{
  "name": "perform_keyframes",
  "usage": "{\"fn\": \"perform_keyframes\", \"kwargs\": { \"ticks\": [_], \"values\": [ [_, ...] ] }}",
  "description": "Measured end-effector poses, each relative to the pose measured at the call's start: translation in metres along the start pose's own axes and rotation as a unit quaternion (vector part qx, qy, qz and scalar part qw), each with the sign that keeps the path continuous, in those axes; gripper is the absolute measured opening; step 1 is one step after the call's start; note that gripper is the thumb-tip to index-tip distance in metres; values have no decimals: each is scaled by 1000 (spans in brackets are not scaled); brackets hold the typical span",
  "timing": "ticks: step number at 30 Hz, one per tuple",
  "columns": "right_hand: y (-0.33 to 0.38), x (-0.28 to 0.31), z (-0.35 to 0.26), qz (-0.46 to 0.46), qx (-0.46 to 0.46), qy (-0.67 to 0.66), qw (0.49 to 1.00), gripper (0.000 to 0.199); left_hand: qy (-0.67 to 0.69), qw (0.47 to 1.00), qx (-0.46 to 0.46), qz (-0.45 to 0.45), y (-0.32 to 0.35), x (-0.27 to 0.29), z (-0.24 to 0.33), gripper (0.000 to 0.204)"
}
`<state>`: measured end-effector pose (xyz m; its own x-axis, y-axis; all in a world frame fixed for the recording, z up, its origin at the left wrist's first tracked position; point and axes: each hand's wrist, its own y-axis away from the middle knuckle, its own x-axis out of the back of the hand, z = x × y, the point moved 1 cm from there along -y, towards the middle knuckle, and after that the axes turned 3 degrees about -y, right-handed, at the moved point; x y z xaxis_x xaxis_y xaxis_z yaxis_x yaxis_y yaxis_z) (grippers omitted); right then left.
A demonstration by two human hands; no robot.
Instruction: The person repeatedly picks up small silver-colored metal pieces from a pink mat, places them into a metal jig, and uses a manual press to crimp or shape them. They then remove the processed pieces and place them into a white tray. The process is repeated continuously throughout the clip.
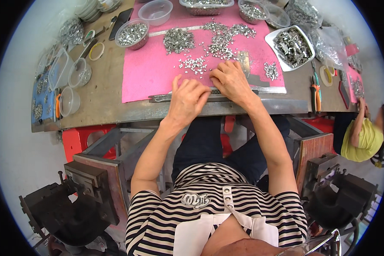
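Pink matting covers the middle of a worn wooden bench, and from my remote seat I see both hands working at its near edge, where a long metal strip lies along the mat's border. My left hand is curled, fingertips drawn together over the strip as if pinching one small piece, though the piece itself is too small for me to make out. My right hand lies flatter, fingers pressed down on the mat just beside the strip; I cannot tell whether it holds anything. Small silvery metal parts lie scattered just beyond the fingers, with denser heaps farther back. To do this well, I judge it wise to pull only a few parts near at a time, keep the right hand steadying the strip, and let the left seat each piece squarely. Outward, a clear bowl of parts sits at the mat's far left corner, a white tray of darker pieces to the right, orange-handled pliers beside it, and clear tubs on the left. Another person in a yellow shirt sits at the right edge.
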<state>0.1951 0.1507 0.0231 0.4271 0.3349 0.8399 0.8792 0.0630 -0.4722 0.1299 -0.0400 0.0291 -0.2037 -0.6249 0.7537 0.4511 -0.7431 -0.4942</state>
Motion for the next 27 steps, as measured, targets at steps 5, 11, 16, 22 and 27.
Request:
{"fn": "perform_keyframes", "kwargs": {
  "ticks": [5, 11, 16, 22, 27],
  "values": [
    [0, 4, -2, 1, -9, 7, 1000, 10, -42, 997, 53, 24, -11, 4, -25, 7],
    [6, 5, 1, -17, -34, 9, 999, 10, -79, 996, 36, -31, -28, -4, -36, 8],
    [9, 6, 4, -10, -57, -45, 997, 9, -82, 996, 13, -17, -27, -6, -32, 9],
    [7, 4, 3, 3, -45, -41, 998, 7, 16, 1000, 11, 4, -8, -4, -2, 8],
    [5, -1, 4, 21, -28, -29, 999, 9, 52, 999, 0, 15, 1, -15, 6, 10]
  ]
}}
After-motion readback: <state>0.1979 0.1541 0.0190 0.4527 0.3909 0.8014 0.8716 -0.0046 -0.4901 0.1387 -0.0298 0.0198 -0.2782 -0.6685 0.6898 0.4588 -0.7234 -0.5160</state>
